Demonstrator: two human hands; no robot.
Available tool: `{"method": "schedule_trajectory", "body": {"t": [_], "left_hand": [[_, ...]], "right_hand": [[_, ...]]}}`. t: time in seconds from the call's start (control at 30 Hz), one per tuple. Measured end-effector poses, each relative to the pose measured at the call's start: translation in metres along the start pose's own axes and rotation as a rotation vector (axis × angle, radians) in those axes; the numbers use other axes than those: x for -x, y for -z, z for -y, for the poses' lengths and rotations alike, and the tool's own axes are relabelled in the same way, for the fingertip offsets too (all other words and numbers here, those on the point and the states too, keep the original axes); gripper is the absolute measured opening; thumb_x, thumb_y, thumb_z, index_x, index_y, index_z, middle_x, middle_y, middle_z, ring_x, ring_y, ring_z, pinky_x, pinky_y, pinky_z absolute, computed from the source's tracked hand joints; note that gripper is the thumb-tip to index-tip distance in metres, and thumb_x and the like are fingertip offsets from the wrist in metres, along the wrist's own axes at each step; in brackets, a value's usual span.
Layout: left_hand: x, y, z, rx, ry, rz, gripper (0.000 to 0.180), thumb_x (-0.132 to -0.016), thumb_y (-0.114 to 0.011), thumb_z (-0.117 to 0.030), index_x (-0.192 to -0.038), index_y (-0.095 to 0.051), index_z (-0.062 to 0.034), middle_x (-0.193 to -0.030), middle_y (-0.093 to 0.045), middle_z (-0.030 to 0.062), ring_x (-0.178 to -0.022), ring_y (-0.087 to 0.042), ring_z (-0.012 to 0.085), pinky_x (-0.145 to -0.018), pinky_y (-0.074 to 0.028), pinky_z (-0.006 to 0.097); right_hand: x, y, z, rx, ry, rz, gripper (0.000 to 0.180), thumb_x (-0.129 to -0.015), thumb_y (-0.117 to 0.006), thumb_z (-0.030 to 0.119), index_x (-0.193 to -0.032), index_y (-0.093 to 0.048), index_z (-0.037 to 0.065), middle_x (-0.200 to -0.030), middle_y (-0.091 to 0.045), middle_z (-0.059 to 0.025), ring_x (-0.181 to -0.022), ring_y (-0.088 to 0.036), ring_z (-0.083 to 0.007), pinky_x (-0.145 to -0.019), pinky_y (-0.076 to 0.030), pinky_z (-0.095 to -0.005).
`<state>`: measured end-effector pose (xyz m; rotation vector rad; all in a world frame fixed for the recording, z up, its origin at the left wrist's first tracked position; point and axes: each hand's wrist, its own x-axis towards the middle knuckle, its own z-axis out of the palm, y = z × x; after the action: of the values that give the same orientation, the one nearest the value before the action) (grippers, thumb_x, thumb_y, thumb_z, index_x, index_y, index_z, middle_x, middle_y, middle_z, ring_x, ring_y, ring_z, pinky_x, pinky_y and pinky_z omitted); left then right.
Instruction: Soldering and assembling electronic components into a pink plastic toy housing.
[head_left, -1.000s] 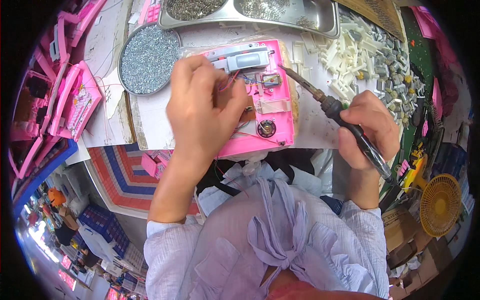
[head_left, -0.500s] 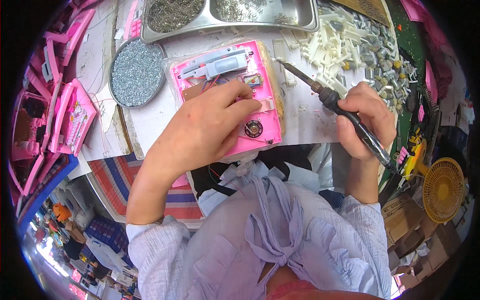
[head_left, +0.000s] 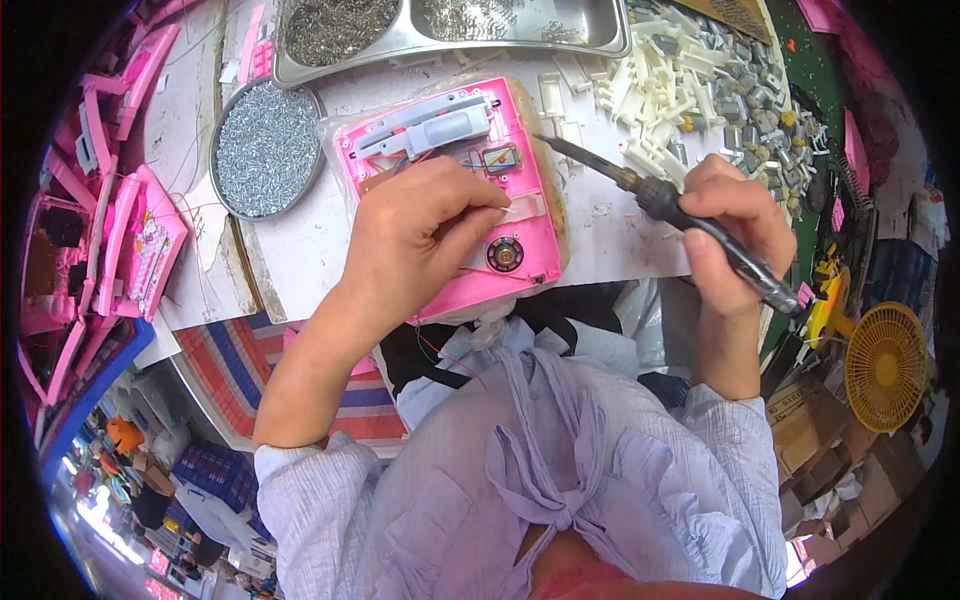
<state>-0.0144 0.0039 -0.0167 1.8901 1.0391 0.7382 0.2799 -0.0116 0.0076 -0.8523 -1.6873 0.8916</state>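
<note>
An open pink plastic toy casing [head_left: 520,245] lies on the white table in front of me, with a grey part [head_left: 430,128] at its far end and a small round speaker [head_left: 504,255] near its close edge. My left hand [head_left: 415,235] rests on the casing, fingertips pressing near its middle. In my right hand [head_left: 735,225] is a black soldering iron [head_left: 660,195]. Its tip points left and hovers just right of the casing's upper edge, apart from it.
A round tin of small screws [head_left: 265,150] sits left of the casing. A metal tray [head_left: 450,25] of metal bits lies beyond it. White and grey plastic parts [head_left: 690,90] are heaped at the right. Pink toy housings [head_left: 130,250] stack at the left. A yellow fan [head_left: 885,365] stands at the lower right.
My left hand slid down from the casing's far end to its middle, uncovering the grey part. The soldering iron lifted and swung right, away from the casing.
</note>
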Motion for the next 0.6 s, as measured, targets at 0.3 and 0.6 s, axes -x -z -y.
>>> {"method": "schedule_trajectory", "body": {"t": [0.3, 0.6], "left_hand": [[0.005, 0.008, -0.004, -0.153, -0.103, 0.109, 0.014, -0.081, -0.074, -0.001, -0.092, -0.066, -0.0029, -0.105, -0.060, 0.0086, -0.088, -0.065, 0.0270, -0.074, -0.054, 0.037], [0.007, 0.004, -0.001, -0.194, -0.147, 0.075, 0.013, -0.081, -0.073, -0.001, -0.090, -0.064, -0.0027, -0.103, -0.062, 0.0081, -0.088, -0.066, 0.0291, -0.076, -0.053, 0.039]], "right_hand": [[0.000, 0.001, 0.001, -0.058, -0.138, 0.187, 0.021, -0.074, -0.074, 0.017, -0.084, -0.068, 0.000, -0.062, -0.052, -0.0018, -0.054, -0.044, -0.0138, -0.050, -0.030, -0.0308], [-0.007, -0.014, -0.005, -0.038, -0.112, 0.257, 0.018, -0.069, -0.072, 0.012, -0.083, -0.068, 0.003, -0.058, -0.046, -0.0005, -0.049, -0.041, -0.0146, -0.048, -0.029, -0.0317]]}}
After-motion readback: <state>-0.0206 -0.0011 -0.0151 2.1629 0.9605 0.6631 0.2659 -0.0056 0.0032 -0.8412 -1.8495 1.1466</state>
